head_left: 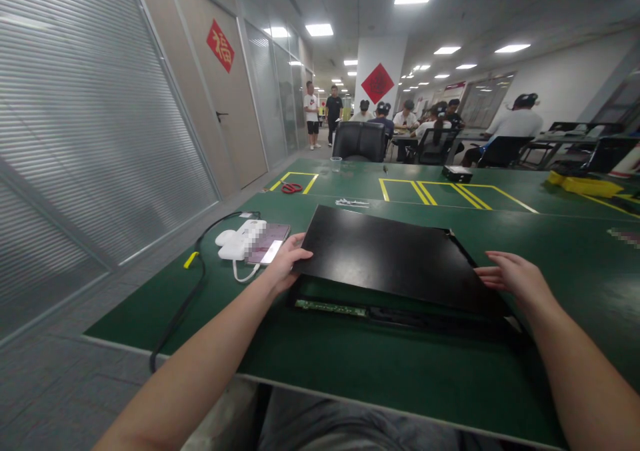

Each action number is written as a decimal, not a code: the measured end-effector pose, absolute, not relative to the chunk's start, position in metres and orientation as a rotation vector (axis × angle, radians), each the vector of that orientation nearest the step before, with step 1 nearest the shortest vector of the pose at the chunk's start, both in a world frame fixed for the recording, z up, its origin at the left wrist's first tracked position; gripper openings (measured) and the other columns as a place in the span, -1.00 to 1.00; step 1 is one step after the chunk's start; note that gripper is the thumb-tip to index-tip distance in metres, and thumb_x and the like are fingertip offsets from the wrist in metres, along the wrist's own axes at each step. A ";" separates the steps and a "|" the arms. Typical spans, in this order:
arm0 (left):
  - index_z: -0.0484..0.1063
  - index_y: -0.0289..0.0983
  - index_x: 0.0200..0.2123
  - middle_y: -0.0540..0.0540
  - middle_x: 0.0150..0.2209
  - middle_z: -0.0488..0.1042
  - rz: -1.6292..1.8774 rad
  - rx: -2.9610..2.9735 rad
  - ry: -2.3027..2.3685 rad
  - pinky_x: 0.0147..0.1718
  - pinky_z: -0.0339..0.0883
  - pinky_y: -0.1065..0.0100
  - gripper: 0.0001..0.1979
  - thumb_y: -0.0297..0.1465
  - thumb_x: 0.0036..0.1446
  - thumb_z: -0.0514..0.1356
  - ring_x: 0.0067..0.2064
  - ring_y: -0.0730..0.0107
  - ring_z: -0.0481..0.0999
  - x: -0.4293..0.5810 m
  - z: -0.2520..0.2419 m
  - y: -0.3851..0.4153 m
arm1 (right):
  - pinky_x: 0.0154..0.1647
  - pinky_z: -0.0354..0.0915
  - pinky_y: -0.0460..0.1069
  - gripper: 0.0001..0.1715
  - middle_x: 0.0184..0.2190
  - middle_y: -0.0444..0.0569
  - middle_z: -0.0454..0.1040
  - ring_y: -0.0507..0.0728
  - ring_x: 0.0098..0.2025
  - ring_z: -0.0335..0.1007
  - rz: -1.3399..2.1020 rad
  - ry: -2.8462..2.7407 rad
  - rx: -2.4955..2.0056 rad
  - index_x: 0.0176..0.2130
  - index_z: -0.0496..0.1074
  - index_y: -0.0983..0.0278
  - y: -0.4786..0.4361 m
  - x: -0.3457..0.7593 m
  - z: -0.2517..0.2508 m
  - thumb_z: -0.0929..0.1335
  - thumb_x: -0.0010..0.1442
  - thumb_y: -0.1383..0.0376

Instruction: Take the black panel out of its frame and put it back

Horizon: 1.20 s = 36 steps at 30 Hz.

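A flat black panel (390,257) lies on the green table (350,364), its near edge raised off a black base with a green circuit strip (330,307) showing underneath. My left hand (284,264) grips the panel's near left corner, fingers curled around the edge. At the near right corner, my right hand (515,279) rests with its fingers stretched out against the panel's edge.
A phone and a white charger (250,241) with a black cable lie left of the panel. Red scissors (291,187), a clear cup (336,164), a small black box (457,173) and yellow parts (583,185) sit on the far table. People sit and stand beyond.
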<state>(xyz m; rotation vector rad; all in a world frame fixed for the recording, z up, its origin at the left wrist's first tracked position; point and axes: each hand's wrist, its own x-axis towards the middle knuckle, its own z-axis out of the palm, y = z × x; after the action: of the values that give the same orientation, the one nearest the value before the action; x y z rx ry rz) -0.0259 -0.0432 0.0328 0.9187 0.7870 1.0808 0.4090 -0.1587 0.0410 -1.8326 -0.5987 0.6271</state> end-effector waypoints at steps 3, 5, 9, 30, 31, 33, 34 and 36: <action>0.40 -0.27 -0.06 -0.05 -0.30 0.59 1.088 0.922 0.789 -0.40 0.43 0.33 -0.38 -0.58 -0.31 0.37 -0.37 0.27 0.59 -0.025 0.031 -0.042 | -0.47 0.41 -0.09 -0.70 -0.57 0.02 0.54 0.12 -0.52 0.51 0.633 -0.606 -1.834 0.00 0.42 0.28 -0.158 0.412 0.039 0.31 0.25 0.37; 0.40 -0.28 -0.07 -0.05 -0.30 0.59 1.086 0.923 0.793 -0.41 0.43 0.32 -0.38 -0.58 -0.31 0.37 -0.37 0.26 0.59 -0.025 0.030 -0.042 | -0.46 0.41 -0.09 -0.70 -0.56 0.04 0.55 0.12 -0.52 0.52 0.625 -0.604 -1.837 0.00 0.42 0.29 -0.157 0.414 0.037 0.30 0.26 0.37; 0.41 -0.26 -0.09 -0.03 -0.30 0.58 1.080 0.910 0.803 -0.41 0.44 0.34 -0.40 -0.60 -0.32 0.37 -0.37 0.29 0.59 -0.024 0.032 -0.044 | -0.47 0.41 -0.10 -0.72 -0.56 0.04 0.55 0.10 -0.52 0.51 0.613 -0.602 -1.825 -0.03 0.43 0.28 -0.156 0.416 0.035 0.31 0.25 0.38; 0.38 -0.26 -0.07 -0.01 -0.34 0.58 1.065 0.924 0.819 -0.42 0.41 0.35 -0.39 -0.59 -0.30 0.37 -0.42 0.32 0.57 -0.023 0.031 -0.044 | -0.44 0.42 -0.10 -0.75 -0.49 0.08 0.57 0.10 -0.47 0.53 0.594 -0.635 -1.877 -0.06 0.45 0.31 -0.156 0.417 0.034 0.32 0.24 0.35; 0.38 -0.26 -0.07 -0.01 -0.33 0.58 1.065 0.925 0.820 -0.42 0.41 0.35 -0.39 -0.58 -0.30 0.37 -0.42 0.33 0.57 -0.023 0.031 -0.044 | -0.45 0.42 -0.10 -0.73 -0.49 0.09 0.57 0.10 -0.47 0.53 0.587 -0.632 -1.888 -0.05 0.45 0.32 -0.156 0.418 0.034 0.32 0.24 0.35; 0.37 -0.26 -0.07 -0.01 -0.32 0.58 1.067 0.926 0.822 -0.41 0.42 0.35 -0.39 -0.58 -0.30 0.37 -0.41 0.33 0.57 -0.023 0.030 -0.043 | -0.45 0.42 -0.10 -0.70 -0.48 0.09 0.57 0.10 -0.47 0.53 0.578 -0.627 -1.904 -0.04 0.46 0.34 -0.154 0.420 0.033 0.33 0.23 0.34; 0.37 -0.26 -0.07 0.00 -0.32 0.58 1.067 0.926 0.823 -0.41 0.42 0.35 -0.39 -0.57 -0.30 0.37 -0.41 0.33 0.57 -0.023 0.029 -0.043 | -0.45 0.42 -0.10 -0.70 -0.48 0.09 0.57 0.10 -0.47 0.53 0.578 -0.626 -1.909 -0.04 0.46 0.34 -0.154 0.421 0.032 0.33 0.22 0.34; 0.37 -0.25 -0.07 -0.01 -0.32 0.59 1.061 0.926 0.820 -0.40 0.42 0.34 -0.38 -0.57 -0.30 0.37 -0.40 0.32 0.58 -0.023 0.029 -0.042 | -0.45 0.42 -0.10 -0.70 -0.48 0.08 0.57 0.09 -0.47 0.52 0.579 -0.631 -1.915 -0.05 0.47 0.33 -0.153 0.423 0.029 0.34 0.21 0.33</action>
<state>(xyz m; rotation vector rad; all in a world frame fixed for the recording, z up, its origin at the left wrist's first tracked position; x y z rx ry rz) -0.0226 -0.0422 0.0288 0.9264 0.8202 1.0615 0.4232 -0.1530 0.0292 -1.9151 -0.6314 0.5793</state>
